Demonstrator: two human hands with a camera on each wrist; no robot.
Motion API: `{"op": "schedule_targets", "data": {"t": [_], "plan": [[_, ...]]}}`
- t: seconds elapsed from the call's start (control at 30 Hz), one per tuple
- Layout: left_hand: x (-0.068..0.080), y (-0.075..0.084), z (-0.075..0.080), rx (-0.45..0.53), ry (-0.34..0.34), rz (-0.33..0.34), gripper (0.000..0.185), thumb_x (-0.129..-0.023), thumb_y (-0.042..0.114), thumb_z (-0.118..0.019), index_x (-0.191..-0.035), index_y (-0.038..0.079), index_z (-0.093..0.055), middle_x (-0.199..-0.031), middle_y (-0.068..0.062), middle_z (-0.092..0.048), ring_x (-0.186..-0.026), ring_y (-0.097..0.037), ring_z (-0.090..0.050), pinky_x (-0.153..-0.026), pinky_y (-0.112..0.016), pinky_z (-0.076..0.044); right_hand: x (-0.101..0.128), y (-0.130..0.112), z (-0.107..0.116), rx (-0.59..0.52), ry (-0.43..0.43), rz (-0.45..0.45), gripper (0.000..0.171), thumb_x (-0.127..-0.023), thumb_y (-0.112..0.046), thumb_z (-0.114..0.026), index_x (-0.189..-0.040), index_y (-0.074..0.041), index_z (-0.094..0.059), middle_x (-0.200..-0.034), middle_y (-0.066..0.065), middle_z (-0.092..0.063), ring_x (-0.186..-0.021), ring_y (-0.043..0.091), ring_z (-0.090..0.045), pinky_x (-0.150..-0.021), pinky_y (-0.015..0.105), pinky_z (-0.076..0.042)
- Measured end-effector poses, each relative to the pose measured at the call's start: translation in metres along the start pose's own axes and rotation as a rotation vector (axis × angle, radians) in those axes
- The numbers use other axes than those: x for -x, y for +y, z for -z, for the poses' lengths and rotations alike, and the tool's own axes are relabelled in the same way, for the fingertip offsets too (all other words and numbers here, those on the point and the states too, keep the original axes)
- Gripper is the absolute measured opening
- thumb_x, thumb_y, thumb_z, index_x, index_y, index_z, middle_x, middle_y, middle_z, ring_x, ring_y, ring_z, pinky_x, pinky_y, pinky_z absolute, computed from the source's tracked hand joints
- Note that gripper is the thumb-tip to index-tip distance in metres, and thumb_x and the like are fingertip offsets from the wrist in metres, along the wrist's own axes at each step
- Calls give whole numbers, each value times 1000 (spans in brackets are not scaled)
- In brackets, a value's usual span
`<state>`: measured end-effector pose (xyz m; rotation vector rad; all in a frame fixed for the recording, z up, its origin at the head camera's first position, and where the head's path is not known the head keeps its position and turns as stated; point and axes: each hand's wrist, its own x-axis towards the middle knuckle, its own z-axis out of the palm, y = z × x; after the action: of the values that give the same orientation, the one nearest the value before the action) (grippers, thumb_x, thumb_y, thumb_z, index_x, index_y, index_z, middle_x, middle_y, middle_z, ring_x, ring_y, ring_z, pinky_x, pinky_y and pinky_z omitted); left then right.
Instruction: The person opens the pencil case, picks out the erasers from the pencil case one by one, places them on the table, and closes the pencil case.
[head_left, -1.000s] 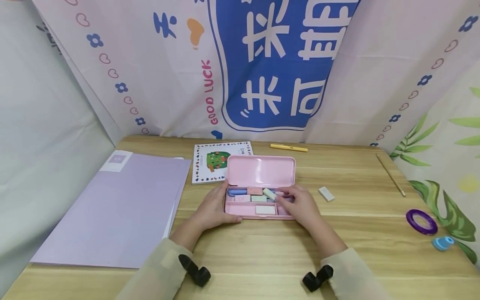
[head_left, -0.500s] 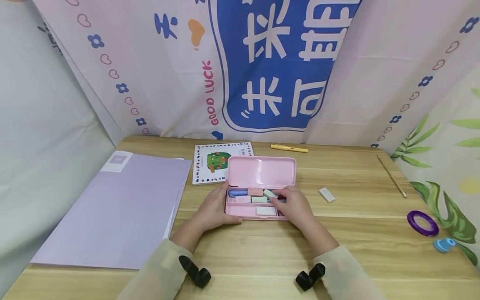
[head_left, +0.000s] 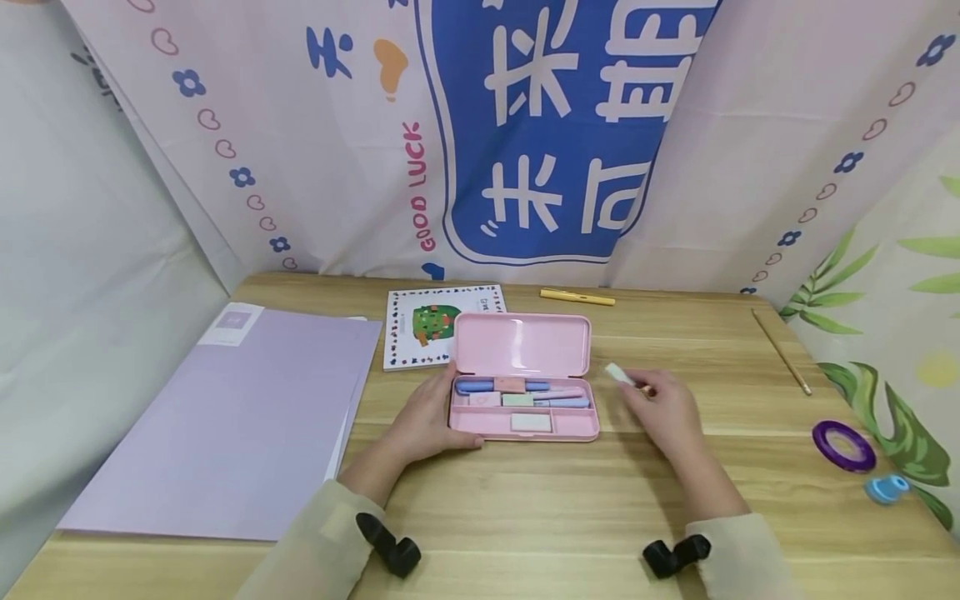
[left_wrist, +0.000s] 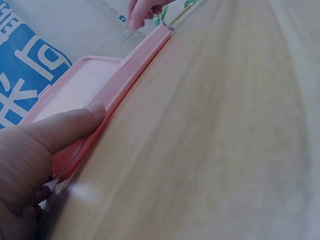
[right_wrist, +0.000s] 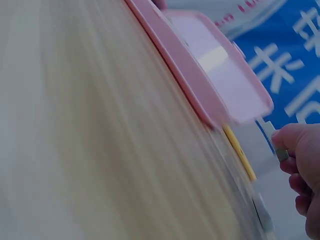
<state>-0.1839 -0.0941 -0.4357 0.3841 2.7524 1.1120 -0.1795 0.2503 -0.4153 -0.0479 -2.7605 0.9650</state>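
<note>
Left hand (head_left: 429, 417) flat against left end of pink pencil case (head_left: 522, 421), thumb along front wall, bracing it mid-desk. Right hand (head_left: 663, 410) off case's right end, fingertips pinching pale green eraser (head_left: 618, 374) clear above desk (head_left: 525, 508). Lid propped open for access.

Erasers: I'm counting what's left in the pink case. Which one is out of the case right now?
The pale eraser pinched in the right hand, just right of the pencil case. The pink, green and white ones lie inside its tray.
</note>
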Motion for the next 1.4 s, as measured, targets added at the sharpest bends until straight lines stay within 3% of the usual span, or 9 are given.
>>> {"op": "schedule_targets", "data": {"t": [0.2,0.43,0.63,0.87,1.03,1.27,1.4], "plan": [[0,0,1,-9,0,5,131,-63,49,-89,-159,13,-7,-161,-14,-26,-147,-35,-26,-120,-53,-26,-3,36,23,79,15,-81,42,-97,-34,-59,-123,-1,-66,-112,19,-65,-94,29,-57,-70,29,-42],[0,1,0,-6,-2,10,131,-63,50,-89,-159,14,-8,-161,-14,-26,-148,-35,-26,-119,-54,-26,-9,60,28,110,3,-122,39,-97,-29,-59,-123,1,-66,-109,21,-64,-96,31,-59,-76,37,-46],[0,1,0,-5,3,11,131,-63,49,-89,-159,14,-8,-161,-14,-26,-147,-35,-26,-119,-54,-27,-12,67,27,118,-42,-160,42,-97,-31,-58,-123,2,-65,-105,19,-61,-92,29,-56,-71,33,-42],[0,1,0,-3,2,3,131,-62,49,-90,-159,13,-9,-161,-14,-26,-147,-36,-26,-119,-54,-26,-9,61,30,57,-16,-195,52,-99,-40,-52,-130,2,-60,-120,23,-61,-106,35,-58,-82,43,-49],[0,1,0,3,-1,7,131,-62,49,-90,-159,12,-9,-161,-14,-26,-148,-36,-26,-120,-53,-26,-6,39,21,-3,15,-80,45,-97,-34,-60,-127,-1,-63,-116,22,-64,-101,31,-59,-80,35,-48],[0,2,0,0,-3,11,131,-62,49,-90,-159,13,-9,-161,-14,-25,-148,-35,-25,-120,-54,-26,0,-7,-17,-48,-48,168,35,-90,-28,-70,-117,-6,-70,-115,16,-69,-106,34,-61,-91,51,-50],[0,2,0,3,-3,10,131,-62,48,-90,-159,13,-8,-162,-14,-25,-148,-35,-25,-120,-53,-25,2,-32,-39,-53,-114,294,31,-86,-25,-75,-111,-8,-73,-112,10,-71,-109,31,-61,-93,50,-50]]}}
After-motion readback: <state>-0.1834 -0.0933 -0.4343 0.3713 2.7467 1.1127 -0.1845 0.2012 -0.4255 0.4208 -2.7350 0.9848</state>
